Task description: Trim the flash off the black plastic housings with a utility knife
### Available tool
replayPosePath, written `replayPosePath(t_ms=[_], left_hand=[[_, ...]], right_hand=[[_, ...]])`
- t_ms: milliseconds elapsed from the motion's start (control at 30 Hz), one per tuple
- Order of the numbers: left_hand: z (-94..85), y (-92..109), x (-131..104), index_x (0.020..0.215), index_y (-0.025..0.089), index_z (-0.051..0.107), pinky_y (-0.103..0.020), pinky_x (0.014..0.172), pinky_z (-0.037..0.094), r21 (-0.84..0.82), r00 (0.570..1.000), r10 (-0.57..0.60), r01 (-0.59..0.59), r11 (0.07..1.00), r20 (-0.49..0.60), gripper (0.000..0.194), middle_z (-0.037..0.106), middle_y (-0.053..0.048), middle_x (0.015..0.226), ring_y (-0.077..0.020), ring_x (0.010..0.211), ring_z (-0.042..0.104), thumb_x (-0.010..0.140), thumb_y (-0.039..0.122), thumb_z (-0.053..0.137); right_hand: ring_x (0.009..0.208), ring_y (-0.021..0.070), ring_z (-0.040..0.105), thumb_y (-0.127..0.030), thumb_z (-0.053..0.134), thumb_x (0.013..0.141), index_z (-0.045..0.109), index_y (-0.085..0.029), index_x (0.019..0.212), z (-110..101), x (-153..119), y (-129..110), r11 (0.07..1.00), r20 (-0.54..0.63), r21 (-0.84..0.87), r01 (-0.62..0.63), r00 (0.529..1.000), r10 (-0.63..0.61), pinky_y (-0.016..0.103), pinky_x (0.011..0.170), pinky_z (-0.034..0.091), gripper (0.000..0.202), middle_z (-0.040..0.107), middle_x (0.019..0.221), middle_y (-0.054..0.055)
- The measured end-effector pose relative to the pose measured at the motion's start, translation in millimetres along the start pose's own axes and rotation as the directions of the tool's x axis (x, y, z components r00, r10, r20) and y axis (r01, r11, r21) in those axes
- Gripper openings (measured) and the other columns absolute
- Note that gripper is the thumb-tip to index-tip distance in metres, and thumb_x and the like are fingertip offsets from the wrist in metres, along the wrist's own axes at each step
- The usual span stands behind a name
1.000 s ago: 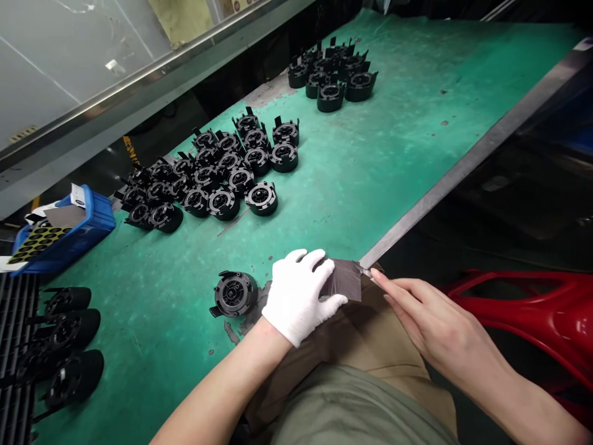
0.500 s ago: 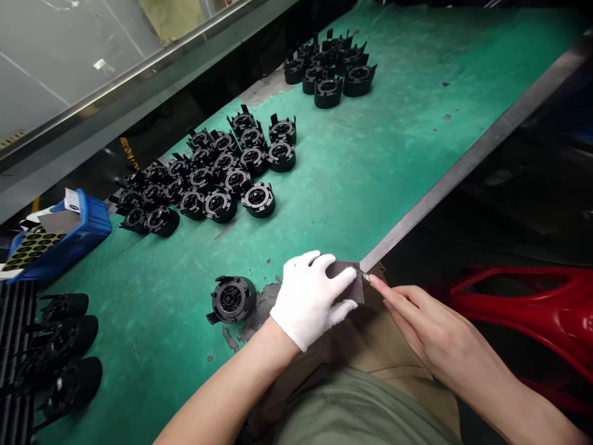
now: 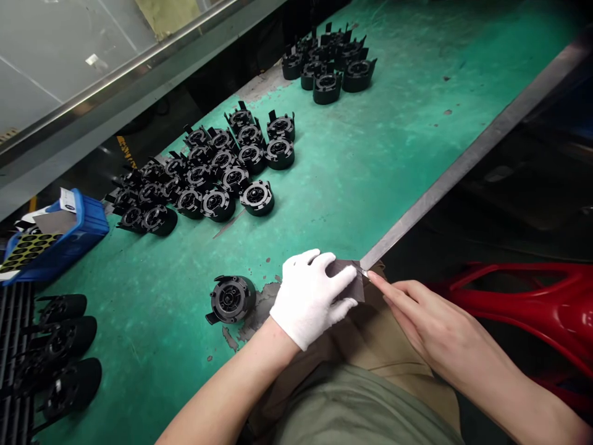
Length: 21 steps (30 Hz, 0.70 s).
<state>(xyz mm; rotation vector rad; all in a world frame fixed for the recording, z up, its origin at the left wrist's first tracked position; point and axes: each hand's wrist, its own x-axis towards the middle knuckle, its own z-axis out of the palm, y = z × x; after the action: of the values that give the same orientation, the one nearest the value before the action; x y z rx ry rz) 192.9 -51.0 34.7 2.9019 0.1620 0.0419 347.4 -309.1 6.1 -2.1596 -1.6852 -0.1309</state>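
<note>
Green covering, worn through in patches, on the bench (image 3: 370, 185); bare metal strip (image 3: 417, 210) along its near edge. Blue plastic bin (image 3: 88, 228) at far left, holding cards and sticker sheets. Black round housings (image 3: 280, 153) grouped upright, tabs raised.

Right hand (image 3: 435, 315), bare: fingers closed on a slim tool by the strip's near end. Left hand (image 3: 308, 300), gloved in white: fingers spread wide over the dark sheet; any curl beneath hidden.

Lone round housing (image 3: 231, 298) just beside the glove, on the bench, untouched. Looks like moulded plastic: light, stiff, fairly smooth. Best grip probably around the thick side wall; the thin projecting tabs could snap if pinched.

Dark flat sheet (image 3: 356, 287) under the glove, at the bench's near edge above the lap. Thin, light, likely bendable; could crease or skid. A broad palm press suits it, fingertips back from the tool.

Slim metal tool (image 3: 364, 273), smallest: rigid, light, perhaps sharp, tip beside the sheet's edge. Take it by the rear; exact tip shape too small to tell.
</note>
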Motion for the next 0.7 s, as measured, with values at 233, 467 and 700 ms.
replayPosePath(t_ms=[233, 467, 700], left_hand=[[1.9, -1.4, -1.2, 0.155, 0.036, 0.087, -0.061, 0.114, 0.073, 0.015, 1.000, 0.009, -0.009, 1.000, -0.013, 0.048, 0.086, -0.016, 0.153, -0.0439, 0.145, 0.082, 0.118, 0.067, 0.089], [2.5, -2.9, -2.3, 0.156, 0.036, 0.087, -0.062, 0.114, 0.073, 0.035, 0.999, 0.024, -0.023, 0.999, -0.021, 0.047, 0.085, -0.018, 0.158, -0.0451, 0.148, 0.082, 0.120, 0.067, 0.087], [3.0, -3.4, -2.9, 0.157, 0.036, 0.088, -0.062, 0.115, 0.074, 0.039, 1.000, 0.023, -0.023, 0.999, -0.019, 0.048, 0.084, -0.018, 0.160, -0.0451, 0.151, 0.082, 0.120, 0.067, 0.087]], right_hand=[[0.082, 0.0165, 0.080, -0.016, 0.057, 0.129, 0.032, -0.032, 0.210, -1.9, 2.0, 0.5, 1.000, 0.011, -0.009, 0.010, 1.000, -0.010, 0.030, 0.075, 0.062, 0.086, 0.080, 0.111, 0.002], [0.089, 0.0178, 0.084, -0.014, 0.056, 0.130, 0.031, -0.033, 0.210, -2.9, -0.8, 3.7, 1.000, 0.041, -0.004, 0.004, 0.999, -0.004, 0.028, 0.077, 0.063, 0.087, 0.082, 0.114, 0.004], [0.087, 0.0179, 0.084, -0.013, 0.056, 0.127, 0.033, -0.034, 0.210, -1.7, -3.6, 4.6, 1.000, 0.043, -0.014, -0.015, 0.999, 0.016, 0.028, 0.073, 0.063, 0.088, 0.085, 0.115, 0.004]])
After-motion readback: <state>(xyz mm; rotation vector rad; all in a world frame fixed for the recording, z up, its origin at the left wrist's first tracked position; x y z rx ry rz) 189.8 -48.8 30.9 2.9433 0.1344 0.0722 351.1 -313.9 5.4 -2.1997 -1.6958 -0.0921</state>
